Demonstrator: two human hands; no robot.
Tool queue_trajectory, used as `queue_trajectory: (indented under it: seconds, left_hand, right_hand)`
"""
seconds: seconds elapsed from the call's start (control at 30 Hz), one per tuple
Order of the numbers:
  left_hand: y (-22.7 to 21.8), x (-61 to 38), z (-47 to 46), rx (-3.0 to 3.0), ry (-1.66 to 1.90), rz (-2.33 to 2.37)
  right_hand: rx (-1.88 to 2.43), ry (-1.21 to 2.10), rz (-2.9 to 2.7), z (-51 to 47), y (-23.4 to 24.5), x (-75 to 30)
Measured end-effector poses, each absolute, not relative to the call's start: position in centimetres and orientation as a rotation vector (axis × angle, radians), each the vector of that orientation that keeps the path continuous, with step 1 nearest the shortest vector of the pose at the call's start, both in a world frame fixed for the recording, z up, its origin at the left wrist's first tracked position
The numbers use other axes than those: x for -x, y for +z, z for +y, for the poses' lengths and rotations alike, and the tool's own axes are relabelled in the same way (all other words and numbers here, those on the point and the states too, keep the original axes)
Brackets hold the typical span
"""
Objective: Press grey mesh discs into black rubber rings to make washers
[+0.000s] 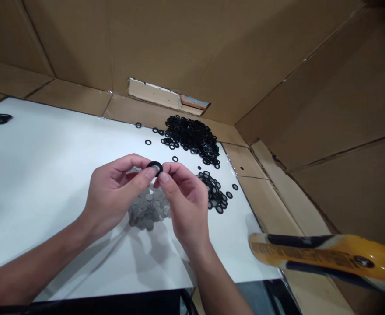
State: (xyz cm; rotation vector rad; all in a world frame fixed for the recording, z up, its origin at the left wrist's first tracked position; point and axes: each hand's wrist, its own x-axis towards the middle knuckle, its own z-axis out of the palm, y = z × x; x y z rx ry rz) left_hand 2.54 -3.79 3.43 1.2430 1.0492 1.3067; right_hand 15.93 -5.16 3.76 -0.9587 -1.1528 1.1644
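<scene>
A small black rubber ring (155, 166) is held up over a white table (48, 175), pinched between the fingertips of both hands. My left hand (115, 192) grips it from the left with thumb and forefinger. My right hand (184, 201) pinches its right side. Under the hands lies a heap of grey round discs (148, 210). A large pile of black rings (192, 138) lies at the back of the table. A smaller pile of black rings (216, 192) sits just right of my right hand.
Cardboard walls (212, 52) stand around the table at the back and right. A yellow and black tool (327, 258) lies at the lower right, past the table's corner. A few black rings (1, 118) rest at the far left. Loose rings are scattered near the big pile.
</scene>
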Motion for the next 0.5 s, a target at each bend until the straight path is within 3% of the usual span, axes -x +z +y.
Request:
queue_trajectory:
  seconds: [0.23,0.5]
  left_hand:
    - [3.7,-2.4,-3.6,-1.414,1.284,1.106]
    - [3.1,-0.2,-4.6,-1.754,1.586,1.229]
  right_hand:
    - [1.025,0.876,-1.365,-5.3,3.6,-16.1]
    - [0.815,-0.045,-1.721,-5.2,3.5,-16.8]
